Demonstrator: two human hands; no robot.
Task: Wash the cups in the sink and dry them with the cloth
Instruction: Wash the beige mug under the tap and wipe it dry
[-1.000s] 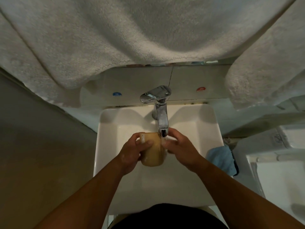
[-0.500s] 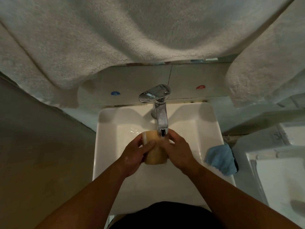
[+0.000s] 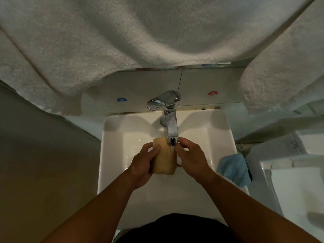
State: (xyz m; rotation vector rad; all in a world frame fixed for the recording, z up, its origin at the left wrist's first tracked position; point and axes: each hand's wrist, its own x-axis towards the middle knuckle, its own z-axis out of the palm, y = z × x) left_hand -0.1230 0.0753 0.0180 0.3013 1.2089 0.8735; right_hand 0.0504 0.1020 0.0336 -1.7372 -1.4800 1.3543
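A tan cup (image 3: 164,160) with a handle on its right side is held over the white sink (image 3: 222,135), right under the chrome tap's spout (image 3: 171,135). My left hand (image 3: 143,162) wraps the cup's left side, thumb across its front. My right hand (image 3: 191,158) grips the right side at the handle, fingertips by the spout. Water runs from the spout onto the cup. A blue cloth (image 3: 235,170) lies on the sink's right rim.
Large grey-white towels (image 3: 140,41) hang overhead and at the right, covering the wall above the tap. Blue (image 3: 121,100) and red (image 3: 212,93) dots mark the tiled ledge behind the tap. A white fixture (image 3: 298,190) stands to the right. A dark wall is on the left.
Both hands stay on the cup under the tap. The right hand has closed in around the cup's right side, and the cup has turned slightly between the hands.
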